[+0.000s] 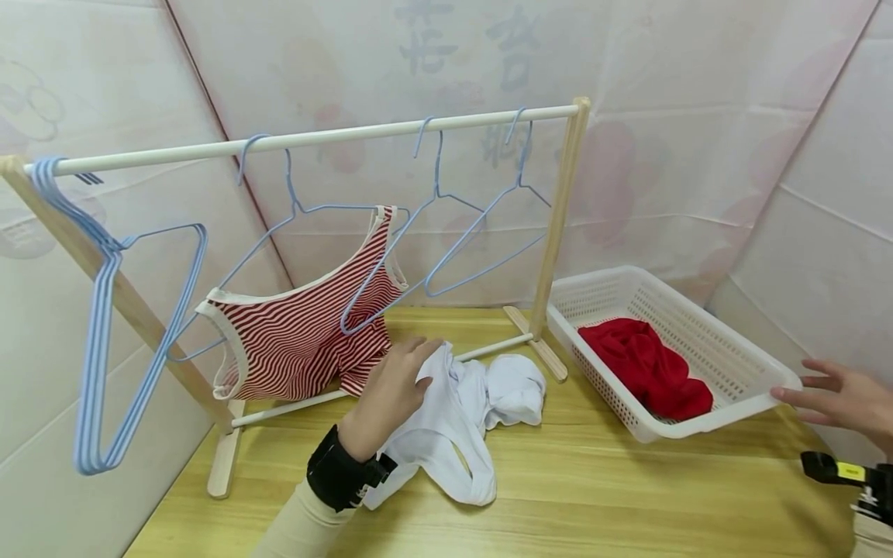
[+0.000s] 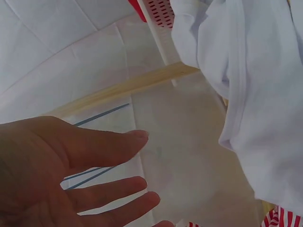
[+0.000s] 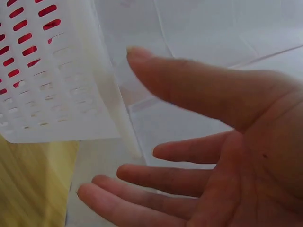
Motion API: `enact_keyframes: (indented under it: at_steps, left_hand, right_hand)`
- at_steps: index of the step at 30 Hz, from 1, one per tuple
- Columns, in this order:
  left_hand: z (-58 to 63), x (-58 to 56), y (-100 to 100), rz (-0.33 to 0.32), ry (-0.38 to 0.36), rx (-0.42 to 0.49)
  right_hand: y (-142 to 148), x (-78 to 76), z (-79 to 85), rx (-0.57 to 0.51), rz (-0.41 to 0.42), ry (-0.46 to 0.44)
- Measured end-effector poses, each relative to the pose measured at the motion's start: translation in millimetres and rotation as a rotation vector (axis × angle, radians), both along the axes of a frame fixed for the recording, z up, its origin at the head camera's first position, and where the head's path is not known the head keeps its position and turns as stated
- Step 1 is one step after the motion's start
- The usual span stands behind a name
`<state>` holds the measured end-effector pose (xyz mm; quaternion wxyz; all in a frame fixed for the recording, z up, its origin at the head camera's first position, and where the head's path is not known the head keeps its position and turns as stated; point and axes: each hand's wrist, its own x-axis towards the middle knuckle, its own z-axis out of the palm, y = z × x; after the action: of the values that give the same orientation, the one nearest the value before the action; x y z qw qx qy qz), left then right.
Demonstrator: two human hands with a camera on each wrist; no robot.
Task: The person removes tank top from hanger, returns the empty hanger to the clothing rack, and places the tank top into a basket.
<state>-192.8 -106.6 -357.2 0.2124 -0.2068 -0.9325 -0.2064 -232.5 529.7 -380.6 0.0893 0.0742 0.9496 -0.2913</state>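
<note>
Garment (image 1: 434,446), white and crumpled, lay on the table (image 1: 628,496) before the rack (image 1: 349,132), its long axis slanting from near left to far right, a looped opening toward me and a bunched end toward the basket (image 1: 729,333). The basket ran lengthwise from beside the rack's right foot toward my right side, red cloth (image 1: 645,368) inside it. The table was yellowish wood grain; pale sheets (image 1: 663,155) made walls behind and at both sides. Blue hangers (image 1: 105,310) hung from the rack's white bar, one bearing a striped top (image 1: 300,341). My left hand (image 1: 393,384) was beside the garment, thumb and fingers parted, gripping nothing. My right hand (image 1: 844,395) was at the basket's near corner, fingers extended, thumb apart, holding nothing; whether it touched the rim I could not tell.
</note>
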Motion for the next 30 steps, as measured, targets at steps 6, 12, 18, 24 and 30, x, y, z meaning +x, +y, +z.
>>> enact_keyframes:
  at_steps: [6, 12, 18, 24, 30]
  left_hand:
    - [-2.0, -2.5, -1, -0.025, -0.036, 0.015]
    - [-2.7, -1.8, -3, 0.014, -0.062, -0.010]
    - [-5.3, -2.6, -6, 0.017, -0.083, -0.012]
    - [-12.0, -7.1, -12, 0.030, -0.150, -0.031]
    - [-20.3, -11.5, -17, 0.035, -0.269, -0.065]
  right_hand:
    - [1, -1.1, -1.8, -0.040, 0.040, -0.020]
    - [-1, -6.8, -3.8, -0.047, 0.076, -0.012]
    - [-7, -10.2, 0.9, -0.025, 0.084, -0.011]
    - [-10, -12.1, 3.4, -0.025, 0.063, -0.007]
    - [-10, -11.3, 1.9, -0.019, 0.042, -0.017]
